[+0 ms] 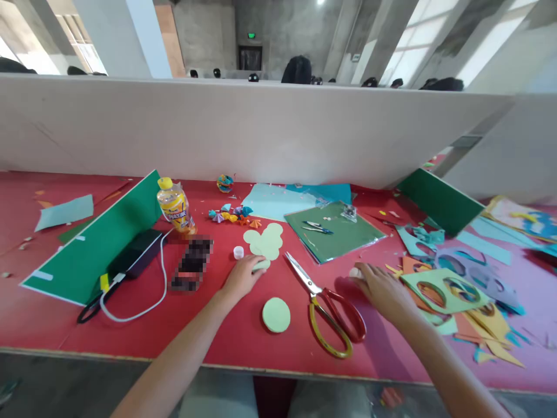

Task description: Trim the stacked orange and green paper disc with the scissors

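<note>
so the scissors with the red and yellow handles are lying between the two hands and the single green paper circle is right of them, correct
Not quite. The green paper circle lies left of the scissors, not right, below the left hand. The scissors do lie between that hand and the right hand, as the head view shows.

Little can be read here. The yellow-capped bottle (174, 207), which stands on the red table (243, 342) left of centre, carries an orange label with dark lettering, but the letters are too small and blurred to make out. Far off, above a dark doorway on the grey back wall, a green lit sign (251, 35) glows; its characters cannot be told. A dark thing (192, 262) near the bottle is blurred out.
</note>
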The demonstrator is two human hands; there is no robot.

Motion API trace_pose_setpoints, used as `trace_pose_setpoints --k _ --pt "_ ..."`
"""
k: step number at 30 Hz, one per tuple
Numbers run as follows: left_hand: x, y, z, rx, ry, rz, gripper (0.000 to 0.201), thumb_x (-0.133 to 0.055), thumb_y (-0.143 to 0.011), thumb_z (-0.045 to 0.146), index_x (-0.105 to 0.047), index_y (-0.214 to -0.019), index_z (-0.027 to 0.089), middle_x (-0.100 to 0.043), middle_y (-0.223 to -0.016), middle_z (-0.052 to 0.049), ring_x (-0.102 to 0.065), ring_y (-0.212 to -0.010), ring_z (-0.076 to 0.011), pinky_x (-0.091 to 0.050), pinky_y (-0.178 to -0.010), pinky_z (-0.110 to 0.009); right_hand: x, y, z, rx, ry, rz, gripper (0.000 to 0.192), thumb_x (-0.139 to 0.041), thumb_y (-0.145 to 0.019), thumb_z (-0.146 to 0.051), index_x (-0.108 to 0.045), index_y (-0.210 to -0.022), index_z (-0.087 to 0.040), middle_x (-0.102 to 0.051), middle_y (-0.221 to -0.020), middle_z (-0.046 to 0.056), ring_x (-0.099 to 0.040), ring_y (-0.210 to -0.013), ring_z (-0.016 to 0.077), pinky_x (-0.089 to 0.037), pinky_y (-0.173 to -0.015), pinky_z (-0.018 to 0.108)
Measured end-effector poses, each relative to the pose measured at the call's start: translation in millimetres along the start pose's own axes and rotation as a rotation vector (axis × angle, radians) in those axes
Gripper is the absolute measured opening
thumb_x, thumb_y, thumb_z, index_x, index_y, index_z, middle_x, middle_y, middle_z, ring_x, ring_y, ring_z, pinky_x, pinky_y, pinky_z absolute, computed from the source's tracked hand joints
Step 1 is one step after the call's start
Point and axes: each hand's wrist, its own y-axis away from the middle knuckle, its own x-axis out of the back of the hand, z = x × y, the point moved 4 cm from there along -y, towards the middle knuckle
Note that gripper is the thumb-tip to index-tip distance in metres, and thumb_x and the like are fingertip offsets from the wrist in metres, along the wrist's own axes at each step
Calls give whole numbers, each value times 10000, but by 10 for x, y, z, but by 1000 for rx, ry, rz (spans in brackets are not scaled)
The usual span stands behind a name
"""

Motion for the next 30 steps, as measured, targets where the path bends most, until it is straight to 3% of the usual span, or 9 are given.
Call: trace_pose_setpoints --k 3,6,8,10,13,15,19,25,30 --pt "77 88 -60 26 31 23 327 -522 -866 344 -548 -1159 202 -631 -1135 -55 -590 -1035 -166 -473 -878 -281 -87 -25 -91 -5 -4 42 232 -398 -873 -258 -552 -1017 -161 -649 -1022 121 -615 -891 276 -438 -793 411" --pt "150 150 -69 40 14 41 347 -473 -890 371 -521 -1190 202 -619 -1153 -58 -584 -1038 -161 -472 -881 -279 -9 -117 -336 -30 -72 164 280 -409 -879 -328 -557 -1052 -167 -612 -1111 131 -593 -973 296 -442 -827 454" --pt "178 172 -55 37 -20 36 336 -494 -879 352 -532 -1177 203 -613 -1155 -66 -572 -1053 -182 -462 -903 -319 71 -257 -654 36 -217 196 292 -395 -896 -336 -560 -1070 -169 -618 -1096 132 -598 -980 267 -476 -808 410" --pt "176 182 -33 18 -63 14 297 -548 -846 329 -574 -1118 212 -610 -1156 -71 -554 -1078 -216 -443 -927 -375 98 -433 -1085 196 -342 127 275 -378 -914 -297 -593 -1029 -168 -650 -1045 115 -609 -968 234 -487 -828 376" --pt "138 181 -12 -4 -122 -5 230 -566 -831 322 -616 -1025 210 -602 -1157 -81 -537 -1096 -251 -434 -929 -430 21 -644 -1623 308 -351 64 306 -446 -898 -293 -581 -1127 -141 -610 -1181 131 -566 -1083 260 -456 -914 418" --pt "105 166 -14 -5 -155 8 223 -526 -854 311 -612 -1028 202 -588 -1175 -94 -530 -1105 -257 -438 -924 -439 -88 -694 -1818 361 -341 43 332 -484 -879 -269 -566 -1171 -133 -596 -1214 130 -544 -1120 277 -427 -953 455" --pt "26 100 -30 -23 -197 37 294 -476 -873 253 -548 -1149 184 -525 -1277 -110 -466 -1197 -254 -403 -982 -441 -223 -632 -1867 421 -408 45 318 -493 -866 -207 -561 -1173 -163 -609 -1201 97 -555 -1103 236 -402 -986 442" --pt "-37 61 -31 -37 -226 29 368 -455 -887 259 -476 -1236 146 -524 -1291 -118 -456 -1215 -239 -367 -1016 -425 -147 -584 -1821 423 -517 63 169 -478 -850 -139 -612 -918 -215 -690 -921 36 -623 -875 186 -409 -960 411" --pt "10 92 0 -16 -259 30 347 -448 -884 249 -495 -1216 163 -560 -1238 -105 -491 -1165 -240 -405 -967 -400 -130 -616 -1761 342 -532 127 160 -457 -868 -179 -612 -878 -218 -686 -821 39 -630 -764 186 -478 -850 368"
